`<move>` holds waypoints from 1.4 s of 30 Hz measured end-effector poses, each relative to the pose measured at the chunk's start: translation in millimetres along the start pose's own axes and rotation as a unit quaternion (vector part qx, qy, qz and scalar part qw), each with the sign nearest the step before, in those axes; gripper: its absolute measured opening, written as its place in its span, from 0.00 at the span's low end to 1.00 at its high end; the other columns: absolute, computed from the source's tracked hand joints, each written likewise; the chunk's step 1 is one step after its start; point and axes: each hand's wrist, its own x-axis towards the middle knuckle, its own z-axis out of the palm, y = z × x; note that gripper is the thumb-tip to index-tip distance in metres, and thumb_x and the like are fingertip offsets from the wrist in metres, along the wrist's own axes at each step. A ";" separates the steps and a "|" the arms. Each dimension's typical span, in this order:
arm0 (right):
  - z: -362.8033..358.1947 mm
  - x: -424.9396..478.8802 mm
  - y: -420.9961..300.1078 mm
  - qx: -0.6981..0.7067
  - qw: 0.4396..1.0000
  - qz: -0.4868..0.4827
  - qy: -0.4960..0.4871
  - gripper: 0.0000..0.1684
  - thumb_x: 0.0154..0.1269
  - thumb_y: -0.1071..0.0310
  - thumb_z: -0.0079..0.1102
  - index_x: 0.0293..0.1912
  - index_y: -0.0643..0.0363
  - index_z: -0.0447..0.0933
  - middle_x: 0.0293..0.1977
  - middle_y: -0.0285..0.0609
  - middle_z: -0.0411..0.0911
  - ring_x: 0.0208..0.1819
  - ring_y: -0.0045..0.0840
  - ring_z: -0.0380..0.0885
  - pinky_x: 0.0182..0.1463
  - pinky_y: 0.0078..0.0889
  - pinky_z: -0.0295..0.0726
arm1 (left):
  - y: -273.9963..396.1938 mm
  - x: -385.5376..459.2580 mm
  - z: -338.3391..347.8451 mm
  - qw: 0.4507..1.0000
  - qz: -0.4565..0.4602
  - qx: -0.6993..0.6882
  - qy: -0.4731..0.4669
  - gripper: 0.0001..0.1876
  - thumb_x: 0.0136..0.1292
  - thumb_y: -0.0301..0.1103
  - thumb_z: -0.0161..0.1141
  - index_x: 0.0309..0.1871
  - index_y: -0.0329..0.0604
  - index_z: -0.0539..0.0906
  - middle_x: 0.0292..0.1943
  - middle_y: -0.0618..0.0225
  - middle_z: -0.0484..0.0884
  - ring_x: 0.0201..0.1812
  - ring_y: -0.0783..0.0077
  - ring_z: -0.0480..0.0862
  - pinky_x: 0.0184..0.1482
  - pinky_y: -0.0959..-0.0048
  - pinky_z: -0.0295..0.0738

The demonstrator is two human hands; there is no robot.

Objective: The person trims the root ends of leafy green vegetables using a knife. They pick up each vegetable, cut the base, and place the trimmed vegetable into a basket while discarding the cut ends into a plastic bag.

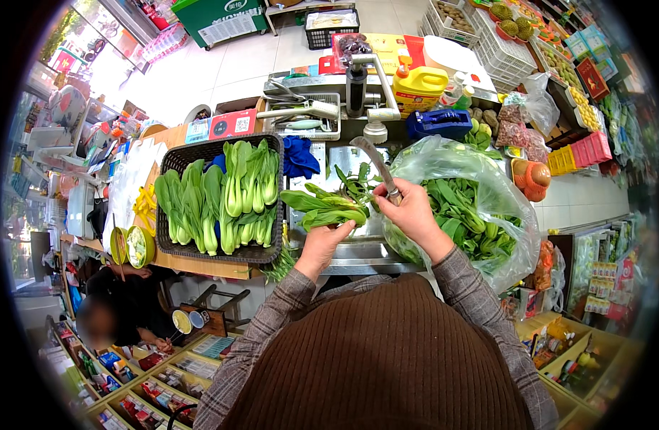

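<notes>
My left hand (pixel 325 243) grips a head of bok choy (pixel 327 208) above the metal sink (pixel 356 252), its leaves towards the left and its root end facing right. In my right hand (pixel 414 210) is a knife (pixel 378 161) with a worn, curved blade pointing up and away and a short handle partly hidden by my fingers. Loose green leaves (pixel 356 180) lie just beyond the bok choy. To the left, a dark woven plastic basket (pixel 167 156) holds rows of bok choy (pixel 246 177). An open clear plastic bag (pixel 515 209) full of leafy greens (pixel 461 207) rests at my right.
Behind the sink stand a faucet (pixel 380 70), a yellow jug (pixel 418 88), a blue tape dispenser (pixel 438 124) and a white utensil basket (pixel 335 102). A blue cloth (pixel 300 156) lies by the woven basket. At lower left a person (pixel 122 301) sits near bowls (pixel 140 247).
</notes>
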 end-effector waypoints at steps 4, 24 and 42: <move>0.0 7.2 -2.1 0.006 1.000 0.002 0.014 0.08 0.62 0.73 0.66 0.40 0.65 0.82 0.32 0.35 0.83 0.35 0.15 0.78 0.42 0.23 0.78 | -9.1 2.8 -10.4 0.998 -0.003 0.052 0.032 0.22 0.64 0.20 0.64 0.62 0.36 0.76 0.54 0.63 0.81 0.54 0.70 0.82 0.56 0.71 0.79; 13.1 42.7 29.5 -0.100 0.994 0.032 0.004 0.13 0.59 0.63 0.70 0.41 0.61 0.85 0.27 0.44 0.83 0.30 0.26 0.82 0.37 0.35 0.79 | -10.5 -11.1 -28.4 0.998 0.020 0.042 0.053 0.24 0.65 0.18 0.59 0.65 0.36 0.73 0.58 0.66 0.80 0.60 0.72 0.78 0.65 0.70 0.71; 32.7 13.4 34.9 0.197 0.962 0.187 -0.026 0.14 0.63 0.71 0.63 0.47 0.68 0.78 0.28 0.36 0.79 0.23 0.16 0.78 0.20 0.22 0.76 | 8.0 -1.8 9.7 0.986 0.061 -0.152 0.001 0.15 0.67 0.15 0.55 0.54 0.40 0.71 0.58 0.55 0.77 0.61 0.62 0.78 0.67 0.62 0.73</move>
